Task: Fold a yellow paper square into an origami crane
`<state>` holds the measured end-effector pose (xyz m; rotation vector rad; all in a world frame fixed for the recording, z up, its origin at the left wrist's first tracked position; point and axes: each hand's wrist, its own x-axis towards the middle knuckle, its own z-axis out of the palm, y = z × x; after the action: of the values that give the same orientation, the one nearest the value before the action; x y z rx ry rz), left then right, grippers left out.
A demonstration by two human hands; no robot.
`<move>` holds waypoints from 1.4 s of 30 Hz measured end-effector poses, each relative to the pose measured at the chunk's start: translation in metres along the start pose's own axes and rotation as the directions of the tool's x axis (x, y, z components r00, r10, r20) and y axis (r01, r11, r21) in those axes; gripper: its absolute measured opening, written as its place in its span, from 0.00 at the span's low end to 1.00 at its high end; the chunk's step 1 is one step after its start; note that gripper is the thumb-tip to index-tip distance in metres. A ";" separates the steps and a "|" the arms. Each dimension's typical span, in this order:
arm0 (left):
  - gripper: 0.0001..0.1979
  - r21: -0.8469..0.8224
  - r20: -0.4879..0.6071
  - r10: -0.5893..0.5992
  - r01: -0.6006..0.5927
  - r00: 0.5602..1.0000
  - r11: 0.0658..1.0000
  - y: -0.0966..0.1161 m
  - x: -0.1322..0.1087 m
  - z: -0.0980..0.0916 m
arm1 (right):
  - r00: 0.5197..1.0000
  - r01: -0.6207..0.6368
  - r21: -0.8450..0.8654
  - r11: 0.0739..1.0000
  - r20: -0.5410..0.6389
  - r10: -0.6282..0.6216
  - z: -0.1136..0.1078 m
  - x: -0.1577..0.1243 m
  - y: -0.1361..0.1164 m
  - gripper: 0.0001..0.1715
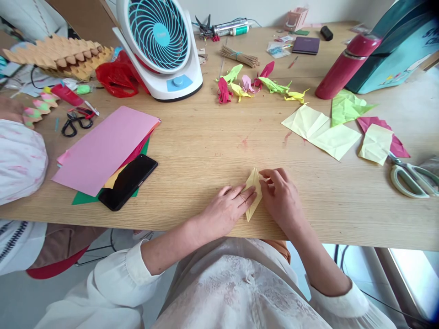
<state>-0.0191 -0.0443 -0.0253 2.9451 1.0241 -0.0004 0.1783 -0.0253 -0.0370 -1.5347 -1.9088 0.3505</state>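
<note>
A pale yellow sheet folded into a narrow diamond, a piece of origami paper (253,211), lies on the table near its front edge. Across its middle rests my left hand (229,204), fingers stretched out flat and pressing it to the wood. My right hand (280,194) is closed in a pinch at the paper's upper right edge, with thumb and index finger touching it; the exact fingertip contact is partly hidden. The diamond's top and bottom points show beyond my fingers.
Creased yellow paper (318,130) and scissors (408,178) lie to the right, near a red thermos (348,66). Folded paper figures (270,86) sit further back. On the left are a phone (128,182), pink paper sheets (109,148), a fan (161,41) and a person's sleeve (20,160).
</note>
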 end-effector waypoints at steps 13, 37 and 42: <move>0.27 -0.148 -0.070 0.049 -0.059 0.996 0.987 -0.008 0.002 0.009 | 0.947 0.311 -0.217 0.925 0.153 -0.283 -0.008 -0.052 -0.006 0.22; 0.31 -0.259 -0.014 -0.195 0.184 0.981 0.948 0.041 -0.005 -0.001 | 0.963 0.261 -0.200 0.944 0.129 -0.238 -0.014 -0.068 -0.012 0.35; 0.30 -0.278 -0.016 -0.174 0.162 0.985 0.947 0.041 -0.009 -0.003 | 0.951 0.302 -0.154 0.941 0.123 -0.285 -0.007 -0.072 -0.016 0.36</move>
<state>-0.0003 -0.0820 -0.0211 2.6117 1.1715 0.1846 0.1774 -0.0987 -0.0458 -1.3286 -2.2589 0.1333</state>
